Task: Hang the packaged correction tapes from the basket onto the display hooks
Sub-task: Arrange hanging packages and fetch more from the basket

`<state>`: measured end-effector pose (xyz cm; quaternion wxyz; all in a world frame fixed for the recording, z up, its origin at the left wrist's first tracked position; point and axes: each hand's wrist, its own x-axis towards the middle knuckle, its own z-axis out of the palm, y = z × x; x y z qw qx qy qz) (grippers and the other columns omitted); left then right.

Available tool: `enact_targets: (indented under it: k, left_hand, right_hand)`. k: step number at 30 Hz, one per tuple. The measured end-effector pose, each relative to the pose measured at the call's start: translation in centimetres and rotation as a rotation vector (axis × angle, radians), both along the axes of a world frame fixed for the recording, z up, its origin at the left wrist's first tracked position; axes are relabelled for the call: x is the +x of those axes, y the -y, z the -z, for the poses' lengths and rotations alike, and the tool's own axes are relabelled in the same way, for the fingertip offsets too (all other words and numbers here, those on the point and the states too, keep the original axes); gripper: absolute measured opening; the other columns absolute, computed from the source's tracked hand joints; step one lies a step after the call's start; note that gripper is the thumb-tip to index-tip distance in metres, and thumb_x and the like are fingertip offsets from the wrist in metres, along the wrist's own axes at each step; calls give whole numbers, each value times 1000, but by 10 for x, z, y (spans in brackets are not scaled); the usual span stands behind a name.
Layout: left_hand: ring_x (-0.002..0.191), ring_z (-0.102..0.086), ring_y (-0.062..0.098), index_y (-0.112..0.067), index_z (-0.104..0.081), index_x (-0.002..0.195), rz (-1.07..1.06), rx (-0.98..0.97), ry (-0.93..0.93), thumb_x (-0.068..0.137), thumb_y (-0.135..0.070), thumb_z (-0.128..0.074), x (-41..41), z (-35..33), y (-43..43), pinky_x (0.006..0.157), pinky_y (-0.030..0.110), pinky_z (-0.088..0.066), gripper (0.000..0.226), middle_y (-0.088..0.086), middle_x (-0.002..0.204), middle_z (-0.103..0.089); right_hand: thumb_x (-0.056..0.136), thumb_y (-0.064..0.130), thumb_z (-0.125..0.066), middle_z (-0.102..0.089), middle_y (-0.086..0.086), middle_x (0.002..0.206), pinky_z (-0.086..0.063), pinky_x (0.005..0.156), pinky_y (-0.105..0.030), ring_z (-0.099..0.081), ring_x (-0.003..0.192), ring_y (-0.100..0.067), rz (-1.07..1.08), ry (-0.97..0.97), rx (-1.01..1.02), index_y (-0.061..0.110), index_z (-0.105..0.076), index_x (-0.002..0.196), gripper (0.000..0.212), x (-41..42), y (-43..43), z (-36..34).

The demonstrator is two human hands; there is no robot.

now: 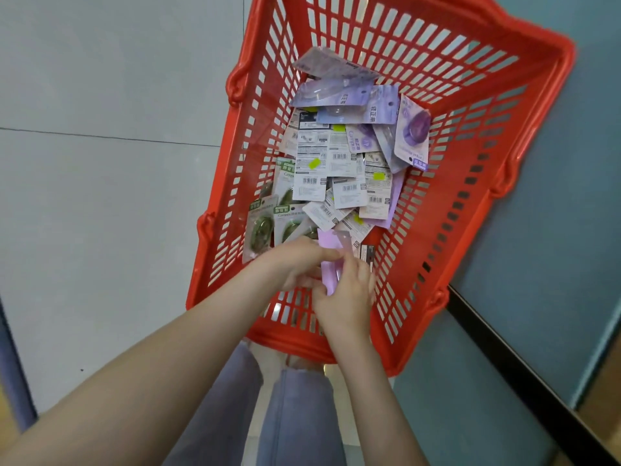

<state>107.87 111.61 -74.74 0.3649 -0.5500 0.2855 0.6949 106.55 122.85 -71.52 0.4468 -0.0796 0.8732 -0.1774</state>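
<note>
A red plastic basket (pixel 470 105) stands on the floor below me, holding several packaged correction tapes (pixel 339 163) in purple, green and white cards, many face down with barcodes showing. Both hands reach into the basket's near end. My left hand (pixel 299 264) and my right hand (pixel 349 297) together hold a pink-purple package (pixel 331 242) by its edges, fingers curled round it. The package's lower part is hidden behind my hands. No display hooks are in view.
Grey floor tiles (pixel 100 129) lie to the left of the basket. A blue-grey panel with a black strip (pixel 524 371) runs along the right. My legs in light trousers (pixel 285 415) are just below the basket's near rim.
</note>
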Motion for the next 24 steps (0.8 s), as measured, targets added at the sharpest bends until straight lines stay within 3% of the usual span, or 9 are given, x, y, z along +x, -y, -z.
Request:
enact_targets:
  k: [4,6,9,11,14,16,19,24]
  left_hand:
    - [60,-61,15,-9,-59,82,-67,-47,9,93,-11,-60,14,-6,-6,57,24,-48,11,5,68,-64]
    - [54,-63,11,-8,-59,79,-136,-48,35,93,-10,-60,18,-14,-10,53,20,-50,14,2,60,-66]
    - [54,-66,10,-6,-61,86,-218,-29,28,92,-8,-60,21,-28,-11,53,19,-53,7,2,63,-69]
    - [61,-66,11,-6,-62,93,-227,-80,-4,90,-8,-63,20,-37,-8,57,21,-53,4,6,76,-69]
    - [76,-61,10,-12,-59,106,-45,-350,-123,88,-15,-66,11,-51,5,63,21,-45,19,3,93,-65]
    - [80,-58,14,-15,-56,106,63,-619,-207,89,-19,-64,3,-62,21,66,25,-42,19,-2,90,-62]
    - [81,-56,23,-11,-53,104,189,-899,-321,89,-26,-62,-9,-77,49,70,34,-43,23,4,90,-62]
    - [86,-62,22,-16,-57,99,-16,-1073,-387,80,-30,-62,-15,-94,102,79,41,-50,24,0,89,-67]
  right_hand:
    - [76,9,-66,-47,-10,132,-30,105,-38,-41,122,-31,0,23,-42,11,-45,138,65,9,-1,-6]
    - [76,9,-67,-49,-11,130,-31,103,-38,-43,120,-33,28,18,-51,11,-46,137,64,14,1,-12]
    - [76,9,-68,-50,-13,126,-31,102,-36,-46,117,-34,32,5,-85,9,-48,135,62,17,0,-23]
    - [79,20,-63,-50,-10,129,-29,103,-32,-45,120,-29,52,17,-129,10,-47,136,60,13,0,-32]
    - [83,41,-46,-49,-7,134,-28,108,-28,-42,125,-22,131,9,-200,11,-45,138,63,0,2,-40]
    - [88,32,-47,-50,-13,131,-28,104,-27,-42,124,-28,182,-89,-178,6,-44,138,56,-16,7,-34]
    - [88,6,-55,-46,-22,131,-27,103,-35,-40,123,-37,178,-212,-112,-1,-39,139,54,-49,25,-10]
    - [87,4,-54,-33,-18,149,-19,111,-34,-27,136,-32,-178,-346,-140,2,-26,147,66,-102,78,42]
